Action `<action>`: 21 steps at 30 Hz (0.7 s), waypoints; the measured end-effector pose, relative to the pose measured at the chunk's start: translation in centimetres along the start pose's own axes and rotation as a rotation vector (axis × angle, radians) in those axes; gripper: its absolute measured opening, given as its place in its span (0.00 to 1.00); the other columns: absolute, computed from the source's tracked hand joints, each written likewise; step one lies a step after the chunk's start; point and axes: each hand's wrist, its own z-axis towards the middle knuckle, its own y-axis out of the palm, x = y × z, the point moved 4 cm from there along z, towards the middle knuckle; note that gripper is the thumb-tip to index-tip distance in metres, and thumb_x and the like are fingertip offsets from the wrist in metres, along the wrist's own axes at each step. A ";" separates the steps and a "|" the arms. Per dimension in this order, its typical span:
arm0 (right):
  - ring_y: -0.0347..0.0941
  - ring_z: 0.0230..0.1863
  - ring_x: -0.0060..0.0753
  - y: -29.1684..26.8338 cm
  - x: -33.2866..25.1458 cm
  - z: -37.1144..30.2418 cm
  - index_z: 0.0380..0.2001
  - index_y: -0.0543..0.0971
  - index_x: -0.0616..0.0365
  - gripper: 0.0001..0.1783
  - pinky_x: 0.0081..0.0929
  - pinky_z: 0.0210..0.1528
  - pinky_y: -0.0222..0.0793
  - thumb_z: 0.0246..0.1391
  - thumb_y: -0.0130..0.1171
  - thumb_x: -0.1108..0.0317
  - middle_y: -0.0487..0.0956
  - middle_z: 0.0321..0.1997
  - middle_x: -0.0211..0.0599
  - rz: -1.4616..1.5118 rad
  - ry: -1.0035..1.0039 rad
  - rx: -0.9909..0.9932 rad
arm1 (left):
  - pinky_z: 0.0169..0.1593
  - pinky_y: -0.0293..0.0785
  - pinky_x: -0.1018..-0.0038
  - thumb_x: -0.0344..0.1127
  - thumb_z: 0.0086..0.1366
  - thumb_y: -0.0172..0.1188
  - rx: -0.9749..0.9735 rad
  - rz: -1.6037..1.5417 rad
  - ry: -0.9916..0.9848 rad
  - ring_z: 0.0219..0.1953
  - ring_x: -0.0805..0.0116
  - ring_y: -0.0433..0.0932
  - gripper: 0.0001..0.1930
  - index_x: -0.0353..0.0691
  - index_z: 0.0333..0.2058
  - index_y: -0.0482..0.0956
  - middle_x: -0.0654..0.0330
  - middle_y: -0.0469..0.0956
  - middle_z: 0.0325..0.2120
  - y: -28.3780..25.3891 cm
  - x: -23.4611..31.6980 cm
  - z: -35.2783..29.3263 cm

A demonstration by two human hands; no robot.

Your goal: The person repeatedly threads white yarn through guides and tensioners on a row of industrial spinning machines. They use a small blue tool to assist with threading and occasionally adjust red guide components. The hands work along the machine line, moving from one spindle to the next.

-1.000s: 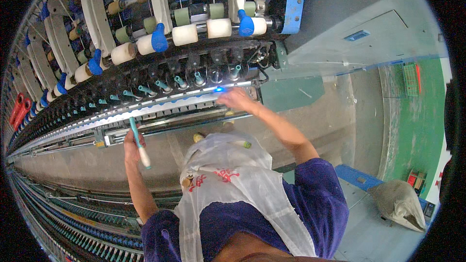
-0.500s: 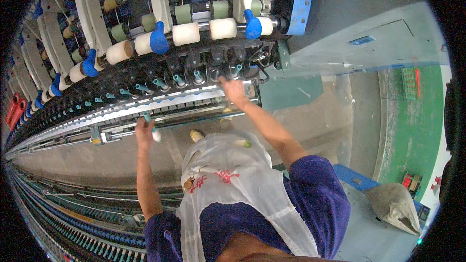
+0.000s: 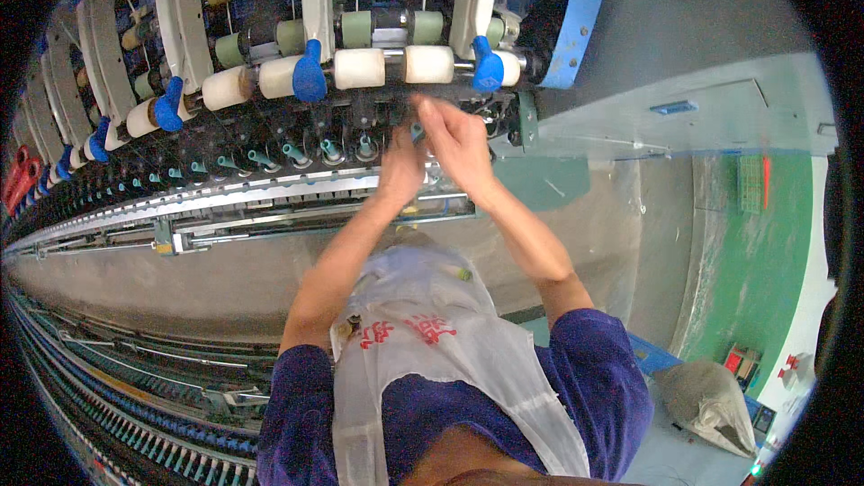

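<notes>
Both hands are together at the right end of a spinning frame's row of spindles. My left hand [image 3: 402,168] is closed around a teal bobbin [image 3: 416,132], of which only the tip shows between my hands. Just right of it, my right hand [image 3: 459,146] has its fingers pinched and reaching up below the white rollers [image 3: 429,64]. Whatever those fingertips hold is too small to make out. Left of my hands, several teal bobbins [image 3: 295,154] stand on the spindles in a line.
Blue knobs [image 3: 309,72] and pale arms [image 3: 317,0] hang over the rollers. A metal rail [image 3: 270,189] runs below the spindles. Another machine row [image 3: 153,405] lies behind at lower left. A grey end cabinet [image 3: 711,99] stands right, a cloth sack [image 3: 706,405] at lower right.
My left hand has moved right and up from beside the rail to the spindles, carrying the bobbin. My right hand has risen slightly towards the rollers. The view has shifted a little.
</notes>
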 end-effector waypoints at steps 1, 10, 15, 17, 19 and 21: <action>0.62 0.19 0.11 -0.2 -1.9 -0.3 0.39 0.80 0.64 0.19 0.15 0.20 0.59 0.62 0.48 0.58 0.71 0.15 0.24 0.084 -0.030 -0.110 | 0.42 0.70 0.52 0.38 0.64 0.49 0.001 -0.092 -0.088 0.42 0.38 0.73 0.20 0.31 0.51 0.63 0.36 0.73 0.39 1.9 -1.7 0.6; 0.65 0.19 0.13 -1.8 -11.0 0.5 0.35 0.80 0.67 0.19 0.14 0.22 0.60 0.63 0.47 0.61 0.72 0.16 0.26 0.147 -0.012 -0.295 | 0.19 0.69 0.77 0.30 0.58 0.60 0.230 -0.245 -0.156 0.18 0.71 0.76 0.08 0.31 0.34 0.80 0.55 0.78 0.19 5.6 -12.9 -10.5; 0.69 0.20 0.16 -2.6 -10.5 0.1 0.36 0.80 0.67 0.22 0.13 0.21 0.58 0.63 0.46 0.56 0.76 0.19 0.31 0.091 -0.038 -0.243 | 0.11 0.67 0.73 0.34 0.59 0.59 0.209 -0.798 -0.816 0.11 0.65 0.75 0.17 0.26 0.17 0.74 0.53 0.74 0.11 13.2 -26.5 -7.7; 0.70 0.21 0.17 -3.8 -9.9 0.0 0.36 0.79 0.66 0.22 0.13 0.21 0.59 0.63 0.46 0.56 0.76 0.20 0.32 0.058 -0.044 -0.203 | 0.12 0.69 0.71 0.34 0.61 0.57 0.035 -0.316 -0.610 0.10 0.64 0.75 0.15 0.27 0.21 0.75 0.52 0.77 0.14 15.2 -29.6 -8.0; 0.71 0.22 0.18 -4.6 -7.9 -0.2 0.35 0.79 0.65 0.20 0.13 0.22 0.60 0.62 0.48 0.57 0.78 0.22 0.33 0.070 -0.048 -0.158 | 0.28 0.74 0.65 0.38 0.60 0.57 -0.159 0.089 -0.629 0.24 0.58 0.79 0.15 0.28 0.27 0.76 0.49 0.78 0.21 17.0 -31.7 -10.2; 0.72 0.23 0.19 -4.3 -4.2 -0.6 0.33 0.79 0.64 0.17 0.15 0.23 0.62 0.61 0.50 0.59 0.78 0.23 0.33 0.094 -0.004 -0.107 | 0.38 0.75 0.60 0.41 0.59 0.56 -0.321 0.170 -0.472 0.34 0.53 0.79 0.15 0.31 0.31 0.77 0.47 0.79 0.27 17.7 -31.3 -12.4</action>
